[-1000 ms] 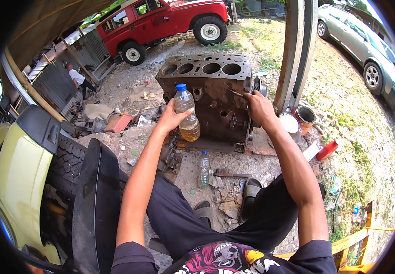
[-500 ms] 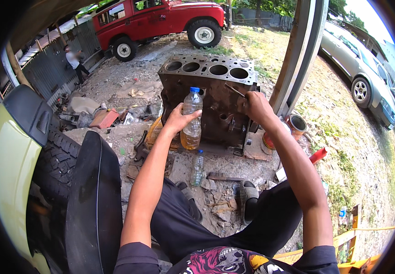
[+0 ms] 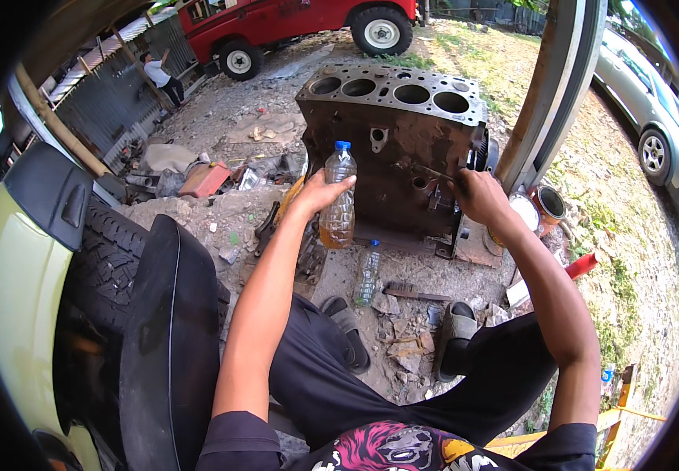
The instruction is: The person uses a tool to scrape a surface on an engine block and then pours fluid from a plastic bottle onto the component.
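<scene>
My left hand (image 3: 320, 193) is wrapped round a clear plastic bottle (image 3: 339, 213) with a blue cap and some amber liquid at its bottom. The bottle is held upright in front of the left part of a rusty brown engine block (image 3: 393, 179). Four round bores open in the block's flat top, which faces up. Closed round a thin, stick-like tool (image 3: 433, 173), my right hand (image 3: 482, 198) is at the right part of the block's near side. The tool's tip points left along that rusty face; whether it touches cannot be told.
Between my feet and the block stand a smaller plastic bottle (image 3: 368, 273) and a wire brush (image 3: 416, 292). Open cans (image 3: 549, 206) sit right of the block beside a metal post (image 3: 560, 94). A black seat-like pad (image 3: 168, 337) and a tyre are at left. Someone (image 3: 162, 77) stands far left.
My right hand has brought the thin tool down from near the block's top edge to its side face. The bottle stays in my left hand. The whole view has shifted slightly.
</scene>
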Motion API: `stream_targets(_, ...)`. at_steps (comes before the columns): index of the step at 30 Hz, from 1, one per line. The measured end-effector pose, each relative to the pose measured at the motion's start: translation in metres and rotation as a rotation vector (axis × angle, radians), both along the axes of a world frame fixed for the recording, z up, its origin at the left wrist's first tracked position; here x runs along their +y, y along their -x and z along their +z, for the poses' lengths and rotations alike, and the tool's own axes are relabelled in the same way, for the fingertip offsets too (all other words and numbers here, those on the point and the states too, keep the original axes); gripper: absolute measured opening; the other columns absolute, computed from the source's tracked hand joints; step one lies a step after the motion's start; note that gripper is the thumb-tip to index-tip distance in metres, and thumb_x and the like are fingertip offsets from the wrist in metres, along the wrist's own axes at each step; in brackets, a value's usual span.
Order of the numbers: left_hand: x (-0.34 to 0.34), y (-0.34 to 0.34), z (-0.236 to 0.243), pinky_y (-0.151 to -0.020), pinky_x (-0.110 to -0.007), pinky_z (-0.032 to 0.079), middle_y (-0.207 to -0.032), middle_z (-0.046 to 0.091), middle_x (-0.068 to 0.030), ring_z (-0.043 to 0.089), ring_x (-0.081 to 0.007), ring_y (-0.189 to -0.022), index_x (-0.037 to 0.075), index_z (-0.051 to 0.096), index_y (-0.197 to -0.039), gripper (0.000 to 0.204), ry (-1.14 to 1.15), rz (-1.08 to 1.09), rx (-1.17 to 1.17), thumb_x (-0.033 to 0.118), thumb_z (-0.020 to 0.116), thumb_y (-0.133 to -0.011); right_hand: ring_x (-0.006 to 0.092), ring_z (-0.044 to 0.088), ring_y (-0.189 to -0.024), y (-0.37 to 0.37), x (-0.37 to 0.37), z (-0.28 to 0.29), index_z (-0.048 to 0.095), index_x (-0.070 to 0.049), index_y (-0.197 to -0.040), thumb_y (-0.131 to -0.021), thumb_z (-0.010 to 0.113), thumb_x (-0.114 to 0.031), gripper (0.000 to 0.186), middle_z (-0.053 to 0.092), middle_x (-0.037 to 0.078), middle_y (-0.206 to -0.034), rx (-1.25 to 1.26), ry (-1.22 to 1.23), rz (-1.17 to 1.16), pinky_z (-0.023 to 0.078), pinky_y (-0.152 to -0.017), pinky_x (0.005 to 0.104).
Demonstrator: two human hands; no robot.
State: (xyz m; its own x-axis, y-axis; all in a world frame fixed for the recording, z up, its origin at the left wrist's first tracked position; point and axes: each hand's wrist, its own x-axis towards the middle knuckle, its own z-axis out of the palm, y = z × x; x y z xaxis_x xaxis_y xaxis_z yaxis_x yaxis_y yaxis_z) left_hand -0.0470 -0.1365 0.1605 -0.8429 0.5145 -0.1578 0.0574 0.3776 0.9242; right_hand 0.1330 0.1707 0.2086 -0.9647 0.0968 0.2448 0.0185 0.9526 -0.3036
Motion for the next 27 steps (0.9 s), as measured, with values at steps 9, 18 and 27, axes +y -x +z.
stream_targets(9,0.006,0.04,-0.047,-0.098,-0.039,0.049,-0.115,0.069,-0.0144,0.065,-0.0249,-0.109,0.003,0.06,-0.123,0.06,0.271,0.082,0.327,0.045,0.079,-0.084,0.0449,0.063,-0.095,0.057,-0.023,-0.024,0.054,-0.005,-0.137,-0.09,0.063,-0.014,0.048,0.066,0.025,-0.102,0.203,0.007,0.156,0.051,-0.082,0.0511)
stream_targets(18,0.031,0.015,-0.008,-0.106,-0.043,0.046,-0.129,0.06,-0.0318,0.058,-0.0403,-0.125,-0.009,0.05,-0.13,0.091,0.288,0.096,0.299,0.057,0.08,-0.075,0.0378,0.071,-0.083,0.101,-0.054,-0.016,0.05,-0.013,-0.145,-0.087,0.061,-0.015,0.059,0.067,0.021,-0.098,0.065,-0.267,-0.001,0.057,-0.07,0.0481)
stream_targets(27,0.025,0.024,-0.009,-0.106,-0.044,0.046,-0.13,0.059,-0.0338,0.058,-0.041,-0.125,-0.012,0.046,-0.134,0.099,0.236,0.092,0.303,0.058,0.08,-0.073,0.0359,0.071,-0.082,0.091,-0.044,-0.003,0.051,-0.017,-0.145,-0.09,0.064,-0.025,0.057,0.068,0.019,-0.091,0.042,-0.369,-0.024,0.057,-0.069,0.0474)
